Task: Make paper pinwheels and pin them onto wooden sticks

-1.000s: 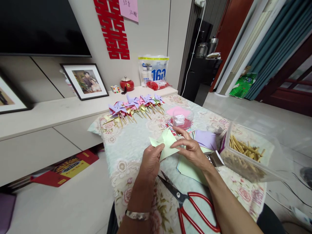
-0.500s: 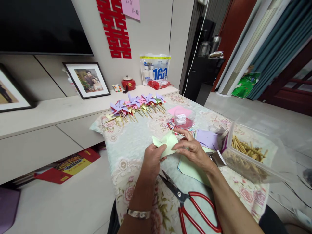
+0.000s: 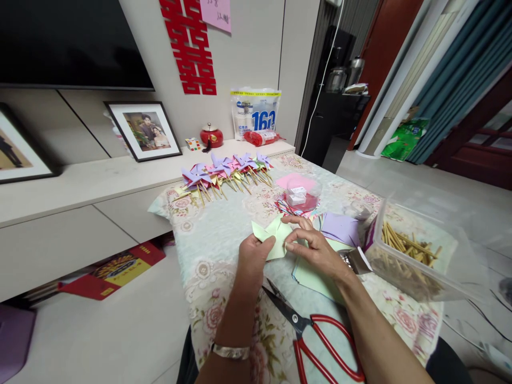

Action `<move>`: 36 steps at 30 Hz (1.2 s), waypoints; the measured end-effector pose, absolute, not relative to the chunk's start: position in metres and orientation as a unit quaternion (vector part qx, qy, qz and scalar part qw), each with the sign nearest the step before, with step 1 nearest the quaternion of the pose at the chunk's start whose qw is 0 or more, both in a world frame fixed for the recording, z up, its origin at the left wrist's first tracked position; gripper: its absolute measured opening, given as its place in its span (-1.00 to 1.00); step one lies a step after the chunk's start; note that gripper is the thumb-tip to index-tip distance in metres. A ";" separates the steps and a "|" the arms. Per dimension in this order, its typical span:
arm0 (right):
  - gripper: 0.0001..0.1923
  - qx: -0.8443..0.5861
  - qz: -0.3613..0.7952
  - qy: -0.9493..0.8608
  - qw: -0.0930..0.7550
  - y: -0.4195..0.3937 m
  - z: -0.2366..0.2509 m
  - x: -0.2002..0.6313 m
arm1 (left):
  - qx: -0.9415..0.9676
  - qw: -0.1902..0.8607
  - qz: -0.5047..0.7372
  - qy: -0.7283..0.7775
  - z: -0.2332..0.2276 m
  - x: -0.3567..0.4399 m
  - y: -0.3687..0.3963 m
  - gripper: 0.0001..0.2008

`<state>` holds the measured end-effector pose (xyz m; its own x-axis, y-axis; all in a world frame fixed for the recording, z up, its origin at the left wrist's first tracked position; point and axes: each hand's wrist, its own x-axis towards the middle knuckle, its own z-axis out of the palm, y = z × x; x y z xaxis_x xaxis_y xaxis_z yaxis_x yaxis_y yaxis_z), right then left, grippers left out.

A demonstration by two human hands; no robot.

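A light green sheet of paper (image 3: 276,246), with its corners curled up, is held above the table between both hands. My left hand (image 3: 254,255) is closed on its left side, thumb pressed on the front. On the right side, the thumb and fingers of my right hand (image 3: 314,245) pinch the paper's edge. Red-handled scissors (image 3: 295,318) lie below the hands, blades pointing up and left. Under my right forearm sits a stack of green paper sheets (image 3: 318,278), with purple paper (image 3: 341,228) beyond it.
Finished paper pinwheels (image 3: 221,169) on sticks lie at the table's far left. A clear tub (image 3: 412,277) of short sticks stands at the right, beside a small open box (image 3: 356,261). A round clear container (image 3: 303,194) rests near pink paper (image 3: 294,181).
The right fingers have drawn in slightly on the paper's right edge. The left hand keeps its hold, and the scissors lie where they were.
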<state>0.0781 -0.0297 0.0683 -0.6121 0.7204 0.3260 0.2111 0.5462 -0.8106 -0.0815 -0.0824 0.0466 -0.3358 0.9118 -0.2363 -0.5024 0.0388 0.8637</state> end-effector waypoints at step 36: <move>-0.90 -0.335 0.321 -0.807 0.365 -0.028 0.056 0.069 | 0.240 0.521 0.643 0.507 0.042 -0.077 -0.079 -0.73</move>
<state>0.0689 -0.0285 0.0561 -0.5090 0.7757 0.3731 0.3068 0.5685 -0.7634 -0.0769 -0.0792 0.0416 -0.3414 0.9137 -0.2205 -0.4273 0.0580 0.9022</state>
